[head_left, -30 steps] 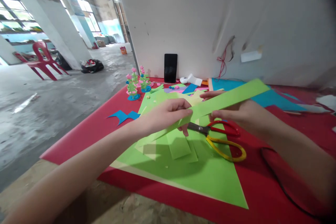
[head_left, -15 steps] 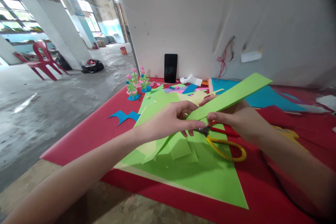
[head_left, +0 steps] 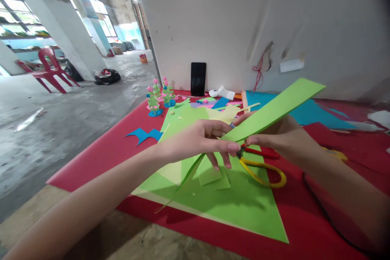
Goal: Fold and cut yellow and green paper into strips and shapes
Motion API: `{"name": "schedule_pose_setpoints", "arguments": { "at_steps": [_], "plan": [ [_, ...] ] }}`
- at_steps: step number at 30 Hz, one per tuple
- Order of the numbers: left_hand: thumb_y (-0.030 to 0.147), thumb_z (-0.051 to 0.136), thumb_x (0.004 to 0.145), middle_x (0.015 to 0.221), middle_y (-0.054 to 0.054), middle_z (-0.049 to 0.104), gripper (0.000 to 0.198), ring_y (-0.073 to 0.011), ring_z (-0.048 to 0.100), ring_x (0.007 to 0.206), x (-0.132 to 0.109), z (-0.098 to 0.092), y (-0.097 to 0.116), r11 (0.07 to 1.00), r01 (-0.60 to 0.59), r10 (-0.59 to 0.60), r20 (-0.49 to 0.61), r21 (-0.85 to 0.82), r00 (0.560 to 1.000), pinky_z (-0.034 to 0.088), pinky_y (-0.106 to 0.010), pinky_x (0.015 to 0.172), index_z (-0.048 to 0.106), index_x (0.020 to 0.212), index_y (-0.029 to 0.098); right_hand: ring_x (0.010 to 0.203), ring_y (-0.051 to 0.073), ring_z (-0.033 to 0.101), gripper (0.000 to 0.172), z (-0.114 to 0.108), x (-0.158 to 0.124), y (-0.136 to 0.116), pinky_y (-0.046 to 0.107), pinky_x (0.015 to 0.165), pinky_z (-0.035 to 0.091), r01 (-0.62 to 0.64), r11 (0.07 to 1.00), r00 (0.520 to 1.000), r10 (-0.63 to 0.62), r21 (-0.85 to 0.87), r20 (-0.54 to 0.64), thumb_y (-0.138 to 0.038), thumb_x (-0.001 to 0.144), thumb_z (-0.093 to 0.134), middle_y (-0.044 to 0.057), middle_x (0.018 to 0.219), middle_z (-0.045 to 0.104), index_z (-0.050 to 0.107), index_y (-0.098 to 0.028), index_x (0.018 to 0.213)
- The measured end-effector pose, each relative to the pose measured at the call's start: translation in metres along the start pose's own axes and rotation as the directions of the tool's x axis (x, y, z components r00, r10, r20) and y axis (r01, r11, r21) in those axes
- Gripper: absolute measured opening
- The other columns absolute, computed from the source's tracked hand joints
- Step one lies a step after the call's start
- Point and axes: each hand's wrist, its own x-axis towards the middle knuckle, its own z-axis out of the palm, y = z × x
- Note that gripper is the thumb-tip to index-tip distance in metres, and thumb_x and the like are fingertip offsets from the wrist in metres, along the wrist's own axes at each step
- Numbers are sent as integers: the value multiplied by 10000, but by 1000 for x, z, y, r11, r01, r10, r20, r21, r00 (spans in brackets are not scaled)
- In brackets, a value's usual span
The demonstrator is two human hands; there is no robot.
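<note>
Both hands hold a long folded strip of light green paper (head_left: 277,109) that slants up to the right. My left hand (head_left: 210,142) pinches its lower left end, where thin green strips hang down below the fingers. My right hand (head_left: 268,132) grips the strip near its middle, thumb in front and fingers behind. Scissors (head_left: 263,172) with one red and one yellow handle lie below my right hand on a large green sheet (head_left: 243,211); their blades are mostly hidden by my left fingers. Small green paper pieces (head_left: 210,174) rest under my left hand.
Small paper trees (head_left: 154,103) stand at the back left, near a blue paper scrap (head_left: 144,135). A black phone (head_left: 198,79) leans on the white board. Blue paper (head_left: 301,107) lies behind my right hand, and a yellow object (head_left: 335,153) is to its right.
The green strip and my right hand have shifted a little to the right and up. The thin strips under my left hand now hang further down toward the front edge.
</note>
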Motion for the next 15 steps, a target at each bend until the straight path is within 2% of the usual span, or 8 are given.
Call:
{"name": "schedule_pose_setpoints", "arguments": {
  "at_steps": [4,5,7,9,11,13,15],
  "plan": [
    [344,567,773,806,-33,633,230,-122,616,639,0,0,1,1000,23,-23,23,4,999,464,-195,490,556,924,171,726,143,646,305,-3,-2,-2,226,633,531,-55,998,998,55,-12,10,-108,551,728,-30,768,697,660,-229,822],
    [379,542,783,832,-37,639,249,-127,616,661,0,0,0,999,33,-32,-11,28,999,459,-195,500,569,927,178,729,140,642,310,-4,-2,-2,223,637,526,-71,997,997,72,-32,17,-105,564,720,-29,785,694,657,-231,841],
    [450,503,785,904,-39,643,310,-146,611,736,-1,-2,-5,993,56,-40,-157,101,987,452,-200,532,602,924,192,689,127,628,286,-5,-2,0,217,615,514,-102,992,994,104,-77,28,-112,599,699,-25,784,685,654,-228,857],
    [499,499,764,978,-26,630,351,-166,592,826,-2,-4,-11,979,92,-24,-346,179,938,450,-206,576,629,916,210,641,131,610,222,-4,-2,3,242,587,508,-131,986,991,132,-105,6,-157,629,684,-10,760,675,654,-217,841],
    [530,503,743,1026,-8,610,360,-175,569,884,-2,-6,-16,964,124,5,-482,235,876,442,-205,617,642,891,232,652,162,609,170,-1,-1,7,292,590,513,-168,979,985,163,-113,-56,-227,654,671,15,778,674,654,-216,823],
    [547,495,736,999,-2,598,361,-165,558,860,-2,-7,-18,948,139,41,-542,286,840,422,-201,617,641,847,236,705,197,619,154,3,-1,10,332,614,517,-213,970,972,197,-120,-131,-278,664,662,31,805,676,654,-226,808],
    [540,484,745,789,3,571,358,-127,526,688,-2,-6,-16,925,126,72,-491,359,868,372,-199,534,626,763,212,741,214,623,141,8,-1,10,338,621,514,-260,954,954,229,-152,-194,-301,659,664,35,799,677,652,-230,781]
  ]
}}
